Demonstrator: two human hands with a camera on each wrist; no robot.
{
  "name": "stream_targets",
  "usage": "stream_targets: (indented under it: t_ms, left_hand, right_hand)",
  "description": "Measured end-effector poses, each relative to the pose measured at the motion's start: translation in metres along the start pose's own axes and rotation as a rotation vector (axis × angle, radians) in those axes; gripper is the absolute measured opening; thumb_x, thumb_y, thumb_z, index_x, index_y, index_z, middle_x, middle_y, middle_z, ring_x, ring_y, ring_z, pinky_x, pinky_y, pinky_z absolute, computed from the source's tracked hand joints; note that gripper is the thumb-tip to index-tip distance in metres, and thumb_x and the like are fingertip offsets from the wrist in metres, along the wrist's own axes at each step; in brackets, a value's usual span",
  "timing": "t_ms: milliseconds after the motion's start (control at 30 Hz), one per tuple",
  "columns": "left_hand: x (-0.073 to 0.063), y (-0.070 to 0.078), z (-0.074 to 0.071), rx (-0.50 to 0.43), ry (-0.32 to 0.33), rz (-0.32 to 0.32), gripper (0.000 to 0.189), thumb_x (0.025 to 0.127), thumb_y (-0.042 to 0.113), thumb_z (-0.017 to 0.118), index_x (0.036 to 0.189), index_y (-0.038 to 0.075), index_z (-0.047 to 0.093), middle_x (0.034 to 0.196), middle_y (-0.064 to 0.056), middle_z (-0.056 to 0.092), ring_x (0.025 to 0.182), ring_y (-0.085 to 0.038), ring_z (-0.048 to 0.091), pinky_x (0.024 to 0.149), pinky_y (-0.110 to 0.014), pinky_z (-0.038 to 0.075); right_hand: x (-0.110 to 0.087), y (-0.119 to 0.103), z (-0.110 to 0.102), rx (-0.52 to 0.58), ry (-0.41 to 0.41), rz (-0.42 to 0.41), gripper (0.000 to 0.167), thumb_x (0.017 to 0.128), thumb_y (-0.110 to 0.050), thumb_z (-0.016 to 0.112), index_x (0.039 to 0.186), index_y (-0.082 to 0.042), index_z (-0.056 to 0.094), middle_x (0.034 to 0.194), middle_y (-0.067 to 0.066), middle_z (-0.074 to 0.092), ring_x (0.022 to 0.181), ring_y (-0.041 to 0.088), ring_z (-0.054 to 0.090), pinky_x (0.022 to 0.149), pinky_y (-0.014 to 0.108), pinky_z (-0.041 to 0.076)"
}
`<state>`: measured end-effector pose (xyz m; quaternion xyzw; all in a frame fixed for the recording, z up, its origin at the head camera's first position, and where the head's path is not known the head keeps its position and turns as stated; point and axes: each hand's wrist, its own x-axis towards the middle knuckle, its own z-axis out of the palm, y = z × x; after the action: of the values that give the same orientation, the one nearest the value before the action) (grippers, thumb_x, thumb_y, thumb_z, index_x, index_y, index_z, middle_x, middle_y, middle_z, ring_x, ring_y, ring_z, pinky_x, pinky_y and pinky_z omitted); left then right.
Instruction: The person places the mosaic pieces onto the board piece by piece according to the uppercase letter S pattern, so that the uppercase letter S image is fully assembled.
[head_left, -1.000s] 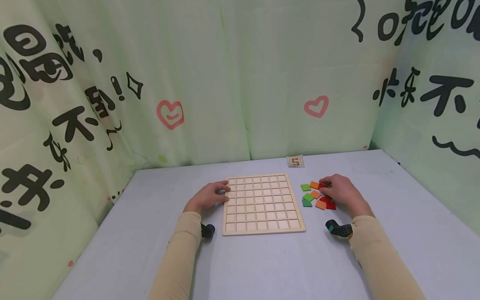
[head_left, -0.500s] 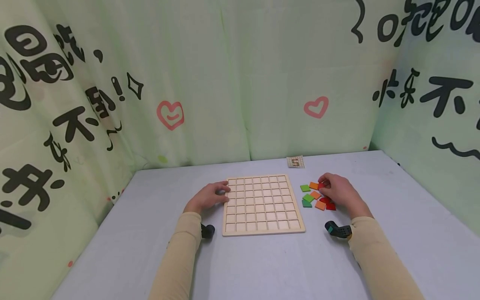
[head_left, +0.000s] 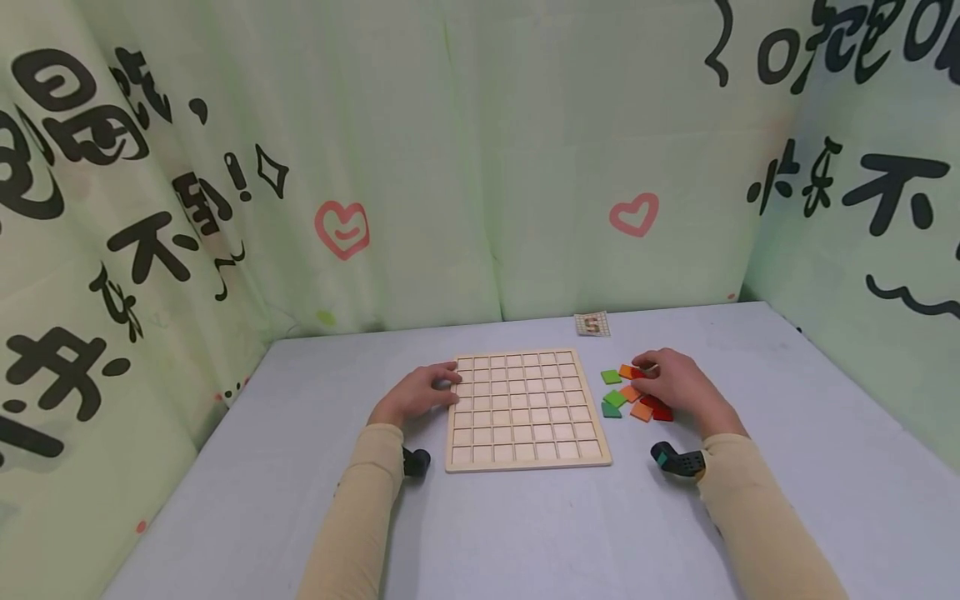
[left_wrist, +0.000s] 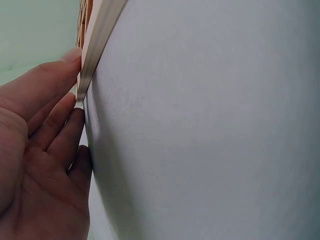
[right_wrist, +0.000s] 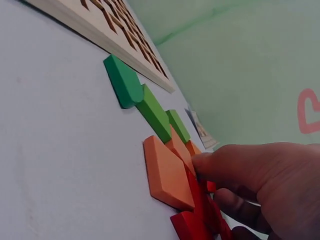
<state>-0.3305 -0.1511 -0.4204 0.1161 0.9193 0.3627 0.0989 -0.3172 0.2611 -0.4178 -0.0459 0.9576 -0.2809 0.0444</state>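
My left hand (head_left: 420, 392) rests at the left edge of a pale wooden grid board (head_left: 454, 433). In the left wrist view the thumb (left_wrist: 70, 56) touches the board's edge (left_wrist: 97, 45), while the other fingers lie loosely extended beside it. Right of the board, my right hand (head_left: 682, 383) is over a loose group of coloured tiles, thumb and index finger on either side of a red tile (head_left: 637, 373). The right wrist view has the thumb (right_wrist: 220, 165) beside orange tiles (right_wrist: 167, 172), above further red tiles (right_wrist: 192, 227). The hand partly hides the red ones.
Green tiles (head_left: 611, 377) lie between the board and the orange ones. A small printed card (head_left: 592, 324) is near the table's back edge. The white table (head_left: 525, 533) is backed by a green curtain (head_left: 420, 167) with writing and hearts.
My right hand has shifted slightly left and the red tile at its fingertips has moved with it, closer over the orange tile. My left hand and the board stay put.
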Motion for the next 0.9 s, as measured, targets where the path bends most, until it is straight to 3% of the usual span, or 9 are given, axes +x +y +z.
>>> stream_targets:
  t_ms: [333,667,900]
  left_hand:
    - [0.000,-0.002,-0.001,0.002,0.006,0.004,0.033,0.087,0.017,0.072,0.119,0.009,0.068,0.151,0.000,0.045,0.145,-0.026,0.028,0.117,-0.044,0.024]
    - [0.000,-0.002,0.001,-0.004,0.009,-0.013,0.032,0.088,0.016,0.072,0.119,0.010,0.068,0.151,0.000,0.044,0.145,-0.026,0.028,0.117,-0.046,0.024]
    - [0.001,-0.001,0.001,-0.008,0.013,-0.010,0.031,0.088,0.016,0.072,0.118,0.010,0.069,0.150,0.000,0.045,0.144,-0.027,0.029,0.117,-0.046,0.025]
  right_hand:
    - [-0.001,0.001,-0.003,-0.009,-0.008,-0.029,0.046,0.091,-0.015,0.069,0.128,0.008,0.054,0.117,0.028,0.058,0.101,0.038,0.054,0.086,0.048,0.054]
    - [0.001,0.000,-0.001,-0.009,0.021,-0.013,0.046,0.092,-0.019,0.067,0.130,0.006,0.055,0.120,0.026,0.058,0.103,0.037,0.054,0.088,0.048,0.053]
    - [0.001,-0.017,0.000,0.014,0.076,-0.057,0.046,0.093,-0.018,0.066,0.132,0.004,0.056,0.122,0.025,0.058,0.104,0.036,0.055,0.087,0.046,0.054]
